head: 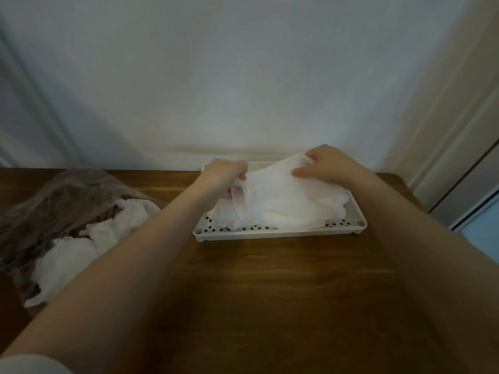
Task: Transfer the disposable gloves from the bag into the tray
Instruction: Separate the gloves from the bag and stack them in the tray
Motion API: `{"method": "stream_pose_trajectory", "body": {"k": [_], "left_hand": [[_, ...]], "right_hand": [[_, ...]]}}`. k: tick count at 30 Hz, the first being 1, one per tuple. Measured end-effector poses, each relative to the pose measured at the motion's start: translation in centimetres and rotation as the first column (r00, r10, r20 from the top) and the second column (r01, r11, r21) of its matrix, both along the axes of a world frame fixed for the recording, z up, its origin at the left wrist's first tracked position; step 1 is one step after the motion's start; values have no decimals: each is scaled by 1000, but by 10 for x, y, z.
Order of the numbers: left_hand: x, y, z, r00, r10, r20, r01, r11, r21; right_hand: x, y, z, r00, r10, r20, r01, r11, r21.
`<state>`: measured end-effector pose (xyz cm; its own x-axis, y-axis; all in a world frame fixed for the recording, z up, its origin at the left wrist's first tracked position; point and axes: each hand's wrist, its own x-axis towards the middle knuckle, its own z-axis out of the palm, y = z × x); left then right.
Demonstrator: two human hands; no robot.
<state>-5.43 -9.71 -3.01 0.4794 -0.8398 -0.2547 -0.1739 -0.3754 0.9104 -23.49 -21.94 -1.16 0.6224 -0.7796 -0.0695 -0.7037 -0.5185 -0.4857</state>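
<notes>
A white perforated tray (pixel 278 233) stands at the back of the wooden table, with several translucent white gloves piled in it. Both hands hold one glove (pixel 272 182) stretched above that pile. My left hand (pixel 222 178) grips its left end with curled fingers. My right hand (pixel 324 164) pinches its upper right edge between thumb and fingers. A clear plastic bag (pixel 62 201) lies open at the left of the table, and more white gloves (pixel 81 244) spill from it.
The brown wooden table (pixel 270 292) fills the foreground, and its far edge meets a white wall (pixel 243 76). A door frame (pixel 464 168) stands at the right. My forearms cross the table on both sides.
</notes>
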Motion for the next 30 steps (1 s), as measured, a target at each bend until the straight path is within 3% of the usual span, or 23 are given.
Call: {"method": "stream_pose_trajectory", "body": {"k": [4,8,10,11,13,14,16,18,22,25,30], "left_hand": [[1,-3,-5,963,-122,242,109,992,68],[13,-6,-7,912,-159,378,139,987,80],[17,-8,-9,870,-185,456,160,983,93],[17,-9,-11,840,-203,504,170,979,110],[16,-11,-14,783,-223,581,178,975,133],[15,-12,-16,758,-227,611,177,974,141],[14,-12,-19,694,-241,679,182,970,159],[15,-10,-23,624,-264,735,186,964,189],[20,-1,-33,503,-310,807,182,950,252],[21,8,-38,333,-334,882,137,942,305],[22,17,-47,361,-565,742,124,817,563]], "right_hand": [[8,-18,-10,993,69,-97,-71,997,-27],[-1,-27,-10,985,-52,-167,37,995,-92],[-3,-19,-14,942,-147,-303,46,947,-318],[0,-13,-19,936,-182,-300,9,868,-497],[12,7,-29,989,-62,-136,-55,695,-716],[19,20,-31,995,66,-68,-95,679,-728],[32,41,-37,946,250,-204,-322,772,-548],[35,48,-52,866,276,-417,-430,836,-341],[14,31,-70,889,133,-439,-254,939,-231],[0,24,-72,917,52,-395,-130,977,-171],[-2,24,-69,925,19,-380,-64,992,-108]]}}
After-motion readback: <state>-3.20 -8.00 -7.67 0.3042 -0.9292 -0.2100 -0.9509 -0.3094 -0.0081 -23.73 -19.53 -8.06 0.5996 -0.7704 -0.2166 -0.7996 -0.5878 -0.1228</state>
